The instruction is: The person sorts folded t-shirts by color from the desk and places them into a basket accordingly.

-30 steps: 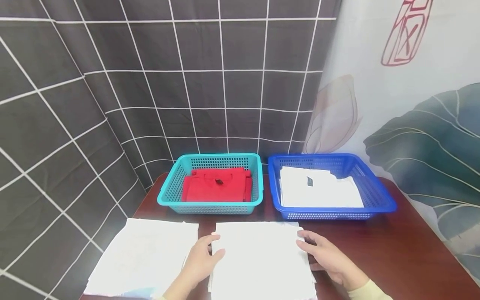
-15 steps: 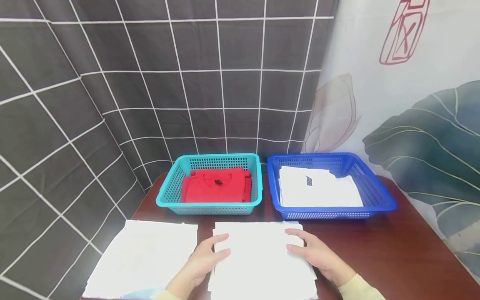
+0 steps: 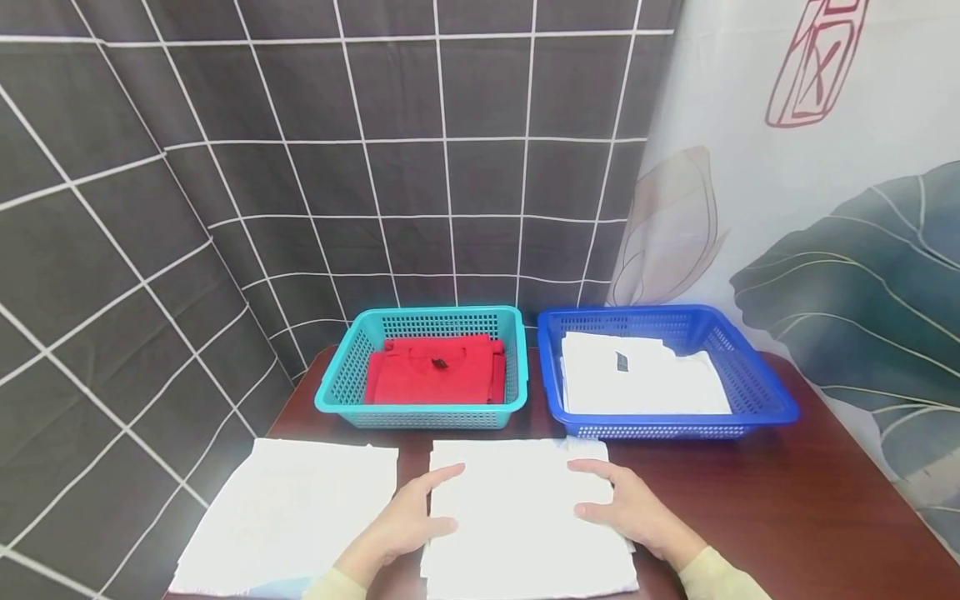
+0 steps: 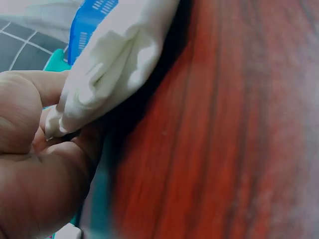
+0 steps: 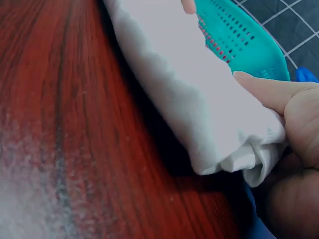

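Note:
A folded white garment [image 3: 525, 525] lies before me at the front middle of the table, in the head view. My left hand [image 3: 408, 517] grips its left side and my right hand [image 3: 630, 508] its right side. In the left wrist view, the left thumb and fingers pinch the thick folded edge of the white garment [image 4: 114, 64]. The right wrist view shows the right hand [image 5: 301, 124] holding a corner where several layers of the garment [image 5: 189, 89] show. A dark shadow runs under the near edge. Fingers beneath the cloth are partly hidden.
More flat white cloth [image 3: 292, 508] lies on the left of the brown table [image 3: 795, 517]. Behind stand a teal basket [image 3: 431, 417] with folded red clothing [image 3: 435, 379] and a blue basket [image 3: 667, 425] with folded white clothing [image 3: 637, 379]. A dark gridded curtain [image 3: 480, 175] hangs behind.
Both hands have come further in over the garment's sides and now hold it. The garment's far right corner has shifted slightly, and its near edge now shows. Baskets stay put.

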A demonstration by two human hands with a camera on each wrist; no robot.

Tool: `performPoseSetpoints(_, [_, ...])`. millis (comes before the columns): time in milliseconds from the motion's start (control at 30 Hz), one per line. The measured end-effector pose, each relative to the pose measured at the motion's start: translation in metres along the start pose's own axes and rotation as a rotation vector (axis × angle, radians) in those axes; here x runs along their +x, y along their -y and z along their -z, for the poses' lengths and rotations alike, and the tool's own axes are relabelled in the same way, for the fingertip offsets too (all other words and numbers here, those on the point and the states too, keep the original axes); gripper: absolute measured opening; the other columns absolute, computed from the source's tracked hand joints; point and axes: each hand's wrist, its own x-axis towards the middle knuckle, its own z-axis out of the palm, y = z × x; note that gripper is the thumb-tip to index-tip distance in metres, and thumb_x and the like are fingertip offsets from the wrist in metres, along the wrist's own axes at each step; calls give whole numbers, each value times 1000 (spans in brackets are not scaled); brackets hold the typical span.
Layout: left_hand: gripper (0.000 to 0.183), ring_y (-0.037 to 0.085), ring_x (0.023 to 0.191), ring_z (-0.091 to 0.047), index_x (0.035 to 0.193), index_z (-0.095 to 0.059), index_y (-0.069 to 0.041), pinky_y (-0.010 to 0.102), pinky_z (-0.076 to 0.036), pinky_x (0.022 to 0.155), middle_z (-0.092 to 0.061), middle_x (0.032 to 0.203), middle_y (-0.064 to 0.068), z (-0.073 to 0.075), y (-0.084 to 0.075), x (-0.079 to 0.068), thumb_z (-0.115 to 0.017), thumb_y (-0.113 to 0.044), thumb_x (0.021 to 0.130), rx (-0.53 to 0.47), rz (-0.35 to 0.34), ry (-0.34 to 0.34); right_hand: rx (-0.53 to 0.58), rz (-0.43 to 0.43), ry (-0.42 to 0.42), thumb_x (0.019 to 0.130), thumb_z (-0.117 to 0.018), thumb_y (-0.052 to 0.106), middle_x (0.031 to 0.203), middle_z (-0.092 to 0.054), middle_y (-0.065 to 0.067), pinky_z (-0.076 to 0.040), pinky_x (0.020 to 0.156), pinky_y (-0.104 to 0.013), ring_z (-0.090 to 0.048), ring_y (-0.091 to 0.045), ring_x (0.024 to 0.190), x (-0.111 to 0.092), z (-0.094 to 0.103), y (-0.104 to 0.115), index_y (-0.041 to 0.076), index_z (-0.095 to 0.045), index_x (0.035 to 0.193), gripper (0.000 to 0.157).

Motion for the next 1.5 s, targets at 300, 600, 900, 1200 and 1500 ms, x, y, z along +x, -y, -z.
performPoseSetpoints(300, [73,34,138,-33,142,-45,-35,66,-26,103,-46,144,0,4,-5,-6,-74,-15,79,-39,-41,-4,22,13,-80,73,-83,29,125,-62,-4,-47,90,-35,-52,-23,114,-11,1,17,23,-64,124,55])
performPoseSetpoints(600, [72,19,136,-37,144,-43,-34,46,-34,107,-47,142,-12,9,-31,-14,-77,-28,80,-65,-178,-9,170,21,-139,74,-83,19,122,-61,-15,-54,77,-26,-59,-13,102,-35,15,40,11,-63,127,57])
performPoseSetpoints(900, [69,1,62,-48,142,-46,-29,17,-47,61,-62,92,-1,10,-64,-20,-78,-25,81,-164,-249,-7,28,87,-209,77,-82,21,119,-63,-8,-51,79,-22,-57,-6,101,-56,36,58,17,-63,128,55])
performPoseSetpoints(1200, [74,4,43,-29,144,-45,-27,20,-37,46,-46,65,-4,11,-86,-6,-79,-20,80,-166,-282,-39,-34,157,-291,80,-80,17,123,-61,-10,-52,70,-22,-57,-5,91,-61,55,74,15,-61,131,55])
performPoseSetpoints(1500, [74,10,66,-48,144,-44,-32,20,-46,55,-55,127,-6,15,-116,27,-79,-22,80,-181,-255,-4,-66,182,-333,83,-77,14,102,-60,15,-50,56,-23,-55,-6,76,-54,88,76,11,-57,134,55])
